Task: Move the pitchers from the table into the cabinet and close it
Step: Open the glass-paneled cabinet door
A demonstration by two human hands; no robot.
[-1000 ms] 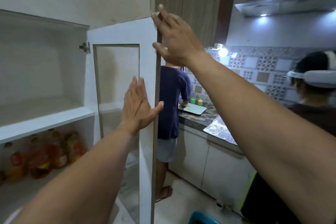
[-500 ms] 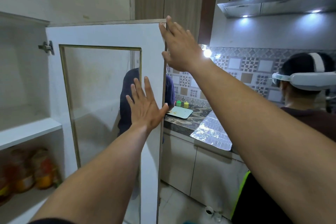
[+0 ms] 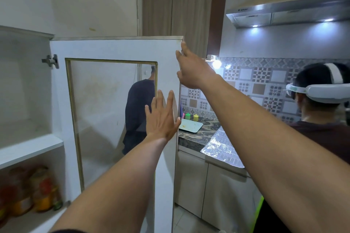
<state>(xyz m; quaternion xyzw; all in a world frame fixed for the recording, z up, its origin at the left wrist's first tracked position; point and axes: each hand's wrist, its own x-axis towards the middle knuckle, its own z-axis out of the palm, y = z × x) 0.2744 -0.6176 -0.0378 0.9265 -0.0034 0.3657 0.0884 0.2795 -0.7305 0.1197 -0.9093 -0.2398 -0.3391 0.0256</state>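
Closing step. Left hand point(image 3: 163, 119) flat on the cabinet door point(image 3: 113, 49) near its free edge, grip wide, holding nothing. Right hand point(image 3: 191, 71) hooks the door's top corner — fingers around the edge. Door is part open; pitchers not visible. Push evenly, pull fingers clear before it shuts.

The bottles point(image 3: 28, 191) on the lower shelf are blurred and partly cut off at the left edge. The fingertips of the right hand point(image 3: 191, 73) are hidden behind the cabinet door point(image 3: 117, 47), whose bottom is cut off.
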